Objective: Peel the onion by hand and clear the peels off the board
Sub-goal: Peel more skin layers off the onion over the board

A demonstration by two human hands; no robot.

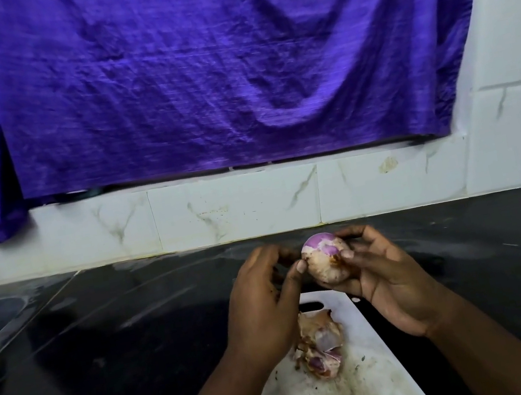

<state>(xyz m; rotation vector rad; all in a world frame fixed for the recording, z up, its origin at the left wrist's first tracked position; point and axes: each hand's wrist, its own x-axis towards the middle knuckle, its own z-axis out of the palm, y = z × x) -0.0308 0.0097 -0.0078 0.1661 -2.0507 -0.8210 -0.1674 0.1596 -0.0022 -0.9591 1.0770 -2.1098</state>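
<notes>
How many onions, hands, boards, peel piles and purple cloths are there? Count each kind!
Onion: 1
Hands: 2 (left hand, right hand)
Cutting board: 1
Peel pile: 1
Purple cloth: 1
Total: 6

light: dim, cool and soft, no hard shadows
glare: pale streaky sheen on the black counter (101, 329), far left to centre
brightest: the white board (363, 335), near centre, not blown out
focus: slightly soft overall (purple cloth (228, 63) weave reads best)
edges: wall tiles (519, 134) bend at far right
</notes>
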